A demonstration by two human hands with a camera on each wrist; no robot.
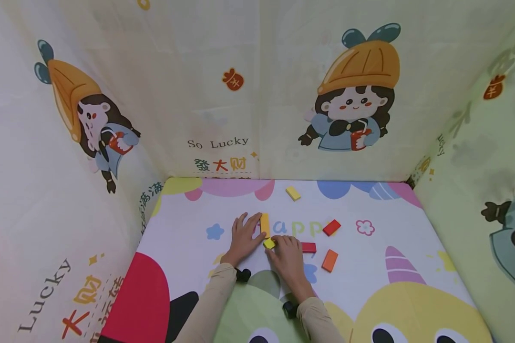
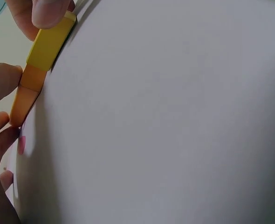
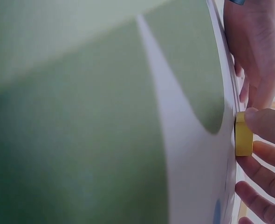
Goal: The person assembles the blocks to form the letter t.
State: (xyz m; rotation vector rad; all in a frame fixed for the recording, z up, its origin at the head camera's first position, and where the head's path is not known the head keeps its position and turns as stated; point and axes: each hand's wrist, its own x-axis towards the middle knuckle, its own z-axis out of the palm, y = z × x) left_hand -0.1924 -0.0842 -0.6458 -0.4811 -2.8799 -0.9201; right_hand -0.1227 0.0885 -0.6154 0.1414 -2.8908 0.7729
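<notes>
An orange block (image 1: 264, 225), set lengthwise away from the person, lies on the patterned tabletop. My left hand (image 1: 244, 237) holds it from the left side, thumb at the near part and fingers at the far end. In the left wrist view a seam crosses the orange length (image 2: 31, 84). My right hand (image 1: 288, 257) pinches a yellow block (image 1: 269, 243) between thumb and fingers, right at the near end of the orange one. In the right wrist view the thumb lies over the top of this yellow block (image 3: 244, 137), close against the tabletop.
Right of the hands lie a red block (image 1: 332, 227), a second red block (image 1: 309, 247) partly behind the right hand, and an orange block (image 1: 329, 261). Another yellow block (image 1: 293, 193) lies near the back edge. Printed cloth walls (image 1: 279, 95) surround the table (image 1: 369, 257) at back and sides.
</notes>
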